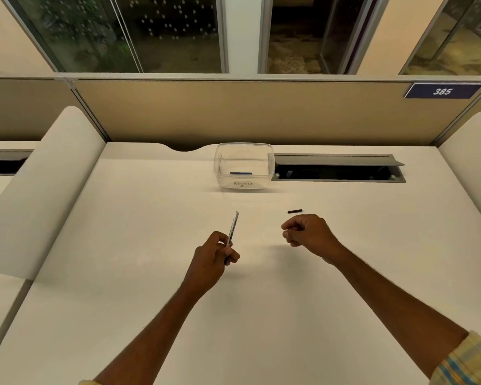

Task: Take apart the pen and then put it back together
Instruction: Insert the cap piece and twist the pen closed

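Observation:
My left hand (211, 255) grips a slim white pen barrel (233, 227) near its lower end, with the barrel pointing up and away from me. The pen's small dark cap (294, 211) lies flat on the white desk (150, 218), just beyond my right hand (307, 230). That hand hovers with fingers curled in; a small dark bit seems pinched at the fingertips, but it is too small to tell what it is. The two hands are apart, about a hand's width between them.
A clear plastic tub (243, 165) labelled "RECYCLE" stands at the back middle of the desk. To its right is an open cable trough (339, 170) with a raised grey lid. Beige partition panels close off the back and both sides.

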